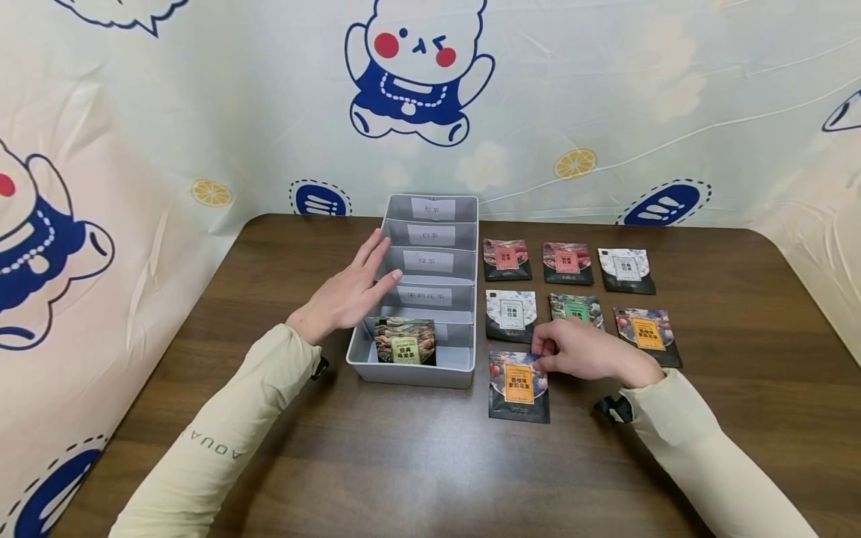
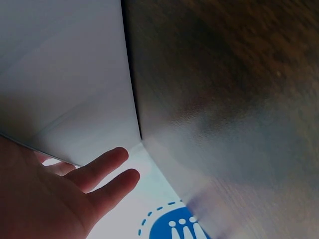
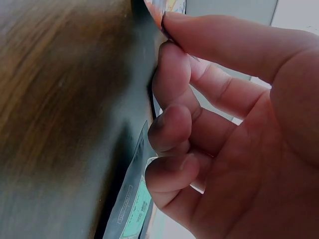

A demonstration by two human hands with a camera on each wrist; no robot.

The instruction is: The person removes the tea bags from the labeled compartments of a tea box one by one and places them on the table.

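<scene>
My left hand [image 1: 344,294] lies along the left rim of a grey divided box [image 1: 412,376], its fingers extended. In the left wrist view, two fingers [image 2: 107,169] stretch beside the box's outer wall [image 2: 84,79]. A tea bag packet with a green label [image 1: 405,344] leans in the nearest compartment. Right of the box, my right hand [image 1: 592,350] pinches the upper right edge of an orange-labelled tea bag packet [image 1: 519,396] between thumb and forefinger. The right wrist view shows its other fingers curled [image 3: 172,127].
Further packets lie in rows on the wooden table [image 1: 282,448]: two red-labelled ones [image 1: 507,258], two white ones [image 1: 511,312], a green one [image 1: 580,308] partly behind my right hand, and another orange one [image 1: 647,334]. Paper labels [image 1: 430,236] mark the compartments. A patterned cloth [image 1: 551,90] hangs behind.
</scene>
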